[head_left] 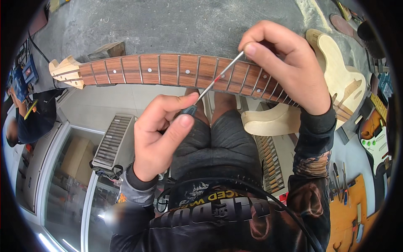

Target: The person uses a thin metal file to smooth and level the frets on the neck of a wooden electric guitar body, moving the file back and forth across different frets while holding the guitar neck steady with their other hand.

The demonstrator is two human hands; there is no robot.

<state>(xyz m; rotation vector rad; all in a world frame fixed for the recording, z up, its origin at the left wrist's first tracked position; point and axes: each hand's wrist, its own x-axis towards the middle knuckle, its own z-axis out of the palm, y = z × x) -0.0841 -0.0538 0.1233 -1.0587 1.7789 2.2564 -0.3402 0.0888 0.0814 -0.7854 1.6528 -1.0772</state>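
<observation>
Across lap: brown fretted guitar neck (168, 69); both hands' fingers (184, 122) pinch thin needle file (214, 80).

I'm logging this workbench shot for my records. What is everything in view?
guitar neck: one, reddish-brown fretboard, pale headstock, across the top.
thin file: one, metal with dark handle, lying on the frets.
unfinished guitar bodies: two, pale wood, right.
finished guitar: one, orange-and-white, far right.
hand tools: several, on orange board, lower right.
another person: one, dark sleeve, left edge.
left hand: grips file handle.
right hand: pinches file tip.
</observation>
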